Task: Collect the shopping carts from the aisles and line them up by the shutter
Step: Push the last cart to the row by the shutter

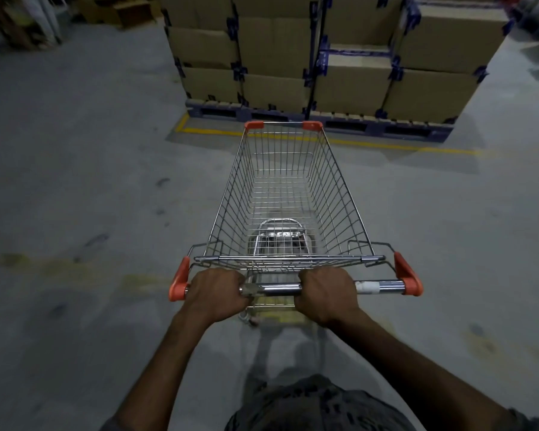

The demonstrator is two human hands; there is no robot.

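Observation:
A wire shopping cart [285, 181] with orange corner caps stands straight in front of me on the grey concrete floor, its basket empty and its child seat folded down. My left hand [217, 292] is wrapped around the left part of the chrome handle bar [383, 287]. My right hand [325, 295] grips the same bar near its middle. Both arms reach forward from the bottom of the view. No shutter and no other cart are in sight.
Stacked cardboard boxes [339, 57] on dark pallets [321, 119] stand just beyond the cart's front, bordered by a yellow floor line [386, 146]. More loose cartons [119, 10] lie at the far left. Open floor stretches to the left and right of the cart.

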